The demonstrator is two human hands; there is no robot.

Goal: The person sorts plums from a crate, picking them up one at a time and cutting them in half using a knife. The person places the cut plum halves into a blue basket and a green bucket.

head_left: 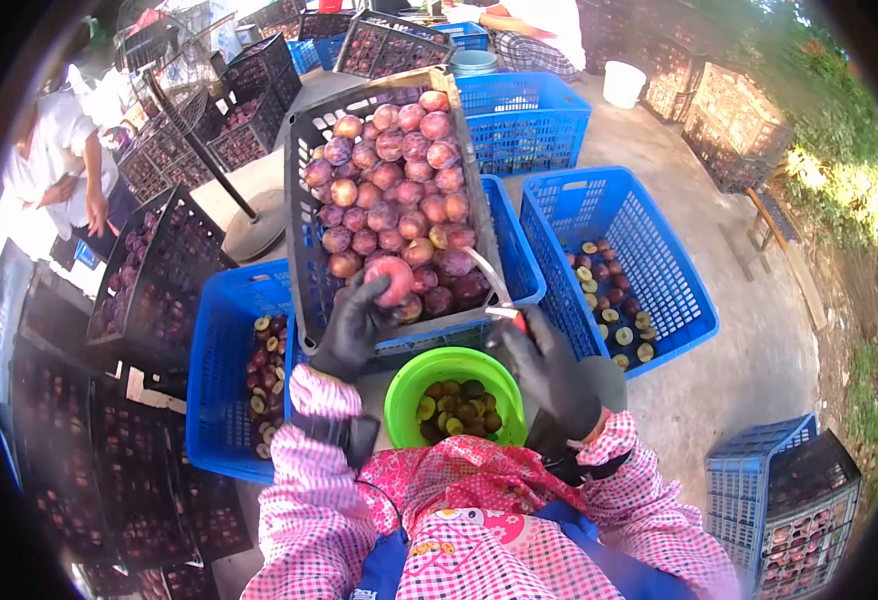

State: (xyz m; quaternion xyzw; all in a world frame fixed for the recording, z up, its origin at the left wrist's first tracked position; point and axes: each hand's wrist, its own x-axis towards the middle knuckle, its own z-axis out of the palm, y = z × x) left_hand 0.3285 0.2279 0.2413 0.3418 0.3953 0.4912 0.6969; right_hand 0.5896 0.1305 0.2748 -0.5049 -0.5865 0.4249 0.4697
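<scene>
My left hand (351, 325), in a black glove, is closed around a reddish plum (390, 280) just above the near edge of a crate. In my right hand (544, 365), also gloved in black, is a knife (489, 275) with a red and white handle; its curved blade points up and to the left. The black crate (302, 190) in front of me is heaped with whole plums (389, 190). Below both hands, a green bucket (399, 385) holds dark and yellowish plum pieces (456, 408).
Blue baskets stand left (209, 370) and right (659, 220), each with cut plums inside. Another blue basket (524, 110) is behind the crate. A fan's round base (259, 225) and stacked plum crates (99, 430) lie to the left. A person (59, 160) stands at far left.
</scene>
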